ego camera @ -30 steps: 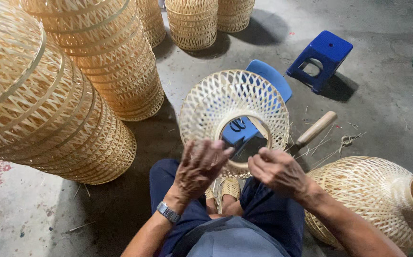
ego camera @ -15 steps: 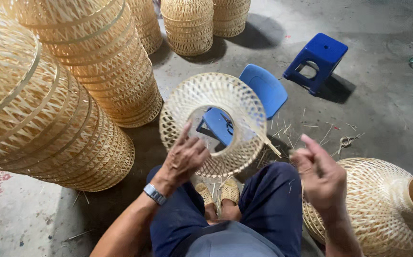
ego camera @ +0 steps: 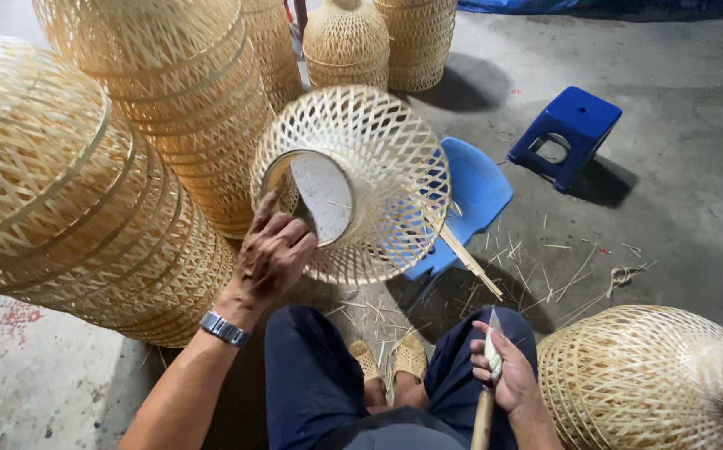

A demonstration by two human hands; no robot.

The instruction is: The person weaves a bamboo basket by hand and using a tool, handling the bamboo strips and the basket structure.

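My left hand (ego camera: 271, 254) grips the round rim of a woven bamboo lampshade (ego camera: 370, 167) and holds it up, tilted to the left, in front of my knees. A loose bamboo strip (ego camera: 468, 260) sticks out from its lower right side. My right hand (ego camera: 503, 375) rests low by my right knee, closed on the wooden handle of a knife (ego camera: 486, 400) whose blade points up. A watch sits on my left wrist.
Tall stacks of finished bamboo shades (ego camera: 87, 183) fill the left and the back (ego camera: 353, 42). Another woven shade (ego camera: 645, 383) lies at the lower right. A low blue stool (ego camera: 474, 196) stands behind the held shade, a darker blue stool (ego camera: 570, 133) farther right. Bamboo scraps litter the concrete floor.
My left hand has lifted the shade and swung it leftward, its opening now facing left. My right hand has dropped toward my right knee with the knife.
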